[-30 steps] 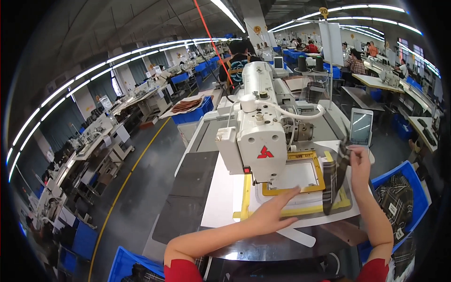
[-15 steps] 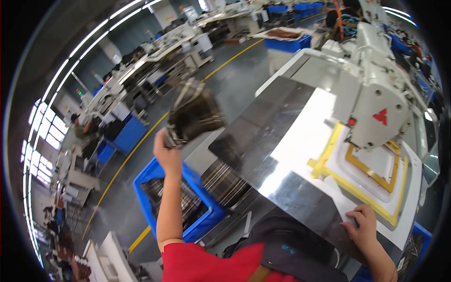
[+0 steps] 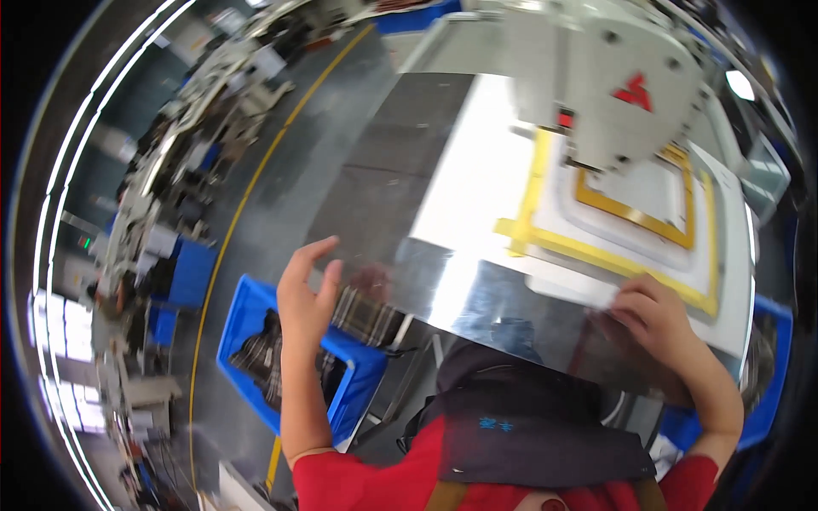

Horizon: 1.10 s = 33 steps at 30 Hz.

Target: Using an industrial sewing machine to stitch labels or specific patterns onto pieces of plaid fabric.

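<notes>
My left hand (image 3: 307, 285) hovers with its fingers spread and nothing in it, at the near left edge of the shiny metal table (image 3: 409, 170). Just beside it, a plaid fabric piece (image 3: 366, 315) lies at the table's edge, above a blue bin (image 3: 247, 298) that holds more plaid fabric (image 3: 256, 358). My right hand (image 3: 652, 311) rests on the table with bent fingers, its tips on the near edge of the white sheet under the yellow frame (image 3: 528, 230). The frame lies beneath the white sewing machine head (image 3: 613, 94).
Another blue bin (image 3: 767, 341) stands at the table's right side. A yellow line (image 3: 247, 196) runs along the grey floor on the left, with rows of workstations and more blue bins beyond it.
My left hand was raised holding a bundle of plaid fabric; it has now come down to the table edge empty. My view has swung back toward the table and machine.
</notes>
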Tool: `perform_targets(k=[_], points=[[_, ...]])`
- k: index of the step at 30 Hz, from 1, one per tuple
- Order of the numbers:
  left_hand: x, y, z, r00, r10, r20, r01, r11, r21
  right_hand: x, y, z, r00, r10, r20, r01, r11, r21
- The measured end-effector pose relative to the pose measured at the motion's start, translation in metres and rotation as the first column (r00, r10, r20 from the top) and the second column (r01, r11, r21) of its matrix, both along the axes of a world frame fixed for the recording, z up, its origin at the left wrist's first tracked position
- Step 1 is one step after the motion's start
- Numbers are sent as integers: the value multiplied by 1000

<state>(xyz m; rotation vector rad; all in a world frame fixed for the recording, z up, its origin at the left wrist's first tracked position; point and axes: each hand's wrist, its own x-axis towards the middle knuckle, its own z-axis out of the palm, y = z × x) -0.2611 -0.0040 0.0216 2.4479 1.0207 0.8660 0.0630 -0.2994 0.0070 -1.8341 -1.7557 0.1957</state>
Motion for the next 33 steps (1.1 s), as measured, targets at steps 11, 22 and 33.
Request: perform_targets(k=[11,22,33], points=[[233,-92,-5,145,-986,-77,793,162,-588,10,-24,11,978,86,-192,-96,994,-43],[217,-89,-22,508,-845,-168,805,535,-257,16,6,15,990,-126,-68,108,970,-219],[205,-70,-18,650,-689,-321,737,674,45,63,50,0,942,-322,-93,292,924,-247]])
